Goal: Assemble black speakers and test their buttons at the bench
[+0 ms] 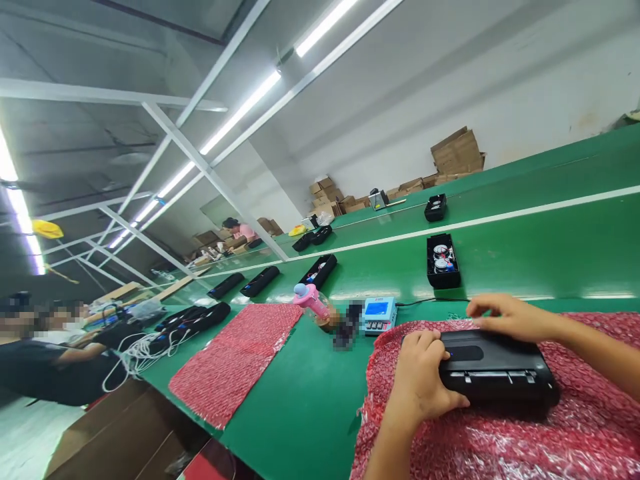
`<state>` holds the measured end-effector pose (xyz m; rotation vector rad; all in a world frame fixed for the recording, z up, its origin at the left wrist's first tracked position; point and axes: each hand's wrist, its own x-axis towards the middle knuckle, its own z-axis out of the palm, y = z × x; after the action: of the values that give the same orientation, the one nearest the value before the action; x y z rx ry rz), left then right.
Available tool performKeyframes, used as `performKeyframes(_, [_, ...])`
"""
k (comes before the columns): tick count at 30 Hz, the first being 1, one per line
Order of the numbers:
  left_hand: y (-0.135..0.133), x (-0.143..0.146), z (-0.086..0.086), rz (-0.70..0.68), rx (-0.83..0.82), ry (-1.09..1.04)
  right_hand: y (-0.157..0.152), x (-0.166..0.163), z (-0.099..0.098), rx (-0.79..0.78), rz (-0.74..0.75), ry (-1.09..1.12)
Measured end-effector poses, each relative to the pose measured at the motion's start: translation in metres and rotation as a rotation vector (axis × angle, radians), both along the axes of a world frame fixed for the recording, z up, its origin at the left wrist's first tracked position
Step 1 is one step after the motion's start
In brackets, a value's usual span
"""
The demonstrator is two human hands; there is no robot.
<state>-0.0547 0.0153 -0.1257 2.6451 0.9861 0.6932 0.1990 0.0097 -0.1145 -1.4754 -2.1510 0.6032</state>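
A black speaker case (493, 363) lies on red bubble wrap (500, 443). Its top carries an oval panel with a tiny blue light, and small shiny tabs line its near edge. My left hand (423, 380) grips the left end, fingers over the top and thumb against the near side. Bent fingers of my right hand (507, 319) hold the far top edge; their tips are partly hidden. Just left of the wrap stands a light-blue meter (379, 316) with a lit screen and a black cable.
A pink-topped bottle (316, 305) stands left of the meter. Another red bubble sheet (240, 360) covers the green table (295, 400) further left. Open black cases (443, 261) sit on the green line behind. White cables (135, 357) and co-workers (55, 353) are at far left.
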Motion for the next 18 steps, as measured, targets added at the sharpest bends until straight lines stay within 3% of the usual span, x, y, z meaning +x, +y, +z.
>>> performKeyframes(4, [0.002, 0.000, -0.007, 0.014, -0.034, -0.006, 0.075, 0.031, -0.015, 0.127, -0.197, -0.206])
performKeyframes(8, [0.007, 0.001, -0.023, 0.006, -0.017, -0.047, 0.122, 0.050, -0.023, 0.250, -0.284, -0.432])
performKeyframes(12, [0.013, 0.005, -0.035, 0.008, 0.000, -0.013, 0.149, 0.060, -0.027, 0.315, -0.262, -0.608])
performKeyframes(18, [0.019, 0.008, -0.022, -0.040, -0.042, 0.256, 0.181, 0.054, -0.016, 0.276, -0.121, -0.791])
